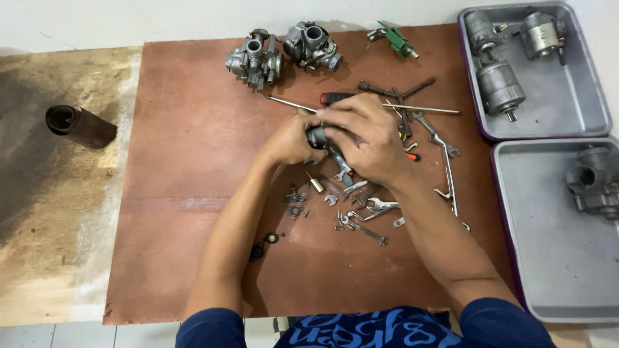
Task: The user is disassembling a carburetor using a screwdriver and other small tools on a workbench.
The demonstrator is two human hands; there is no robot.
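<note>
Grey metal carburettor part sits clamped between my left hand and my right hand, both closed round it above the brown board counter; a slip could drop it onto the small loose springs and wrenches below, scattering them.

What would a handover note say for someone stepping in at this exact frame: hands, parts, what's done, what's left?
Left hand and right hand are closed together around a small dark metal part above the brown board; most of it is hidden.
Two carburetors sit at the board's far edge.
Loose wrenches, a brass piece and springs lie just below the hands.
Done: small pieces are already off and laid out.
Left: the held part is still being handled; the far carburetors look intact.
</note>
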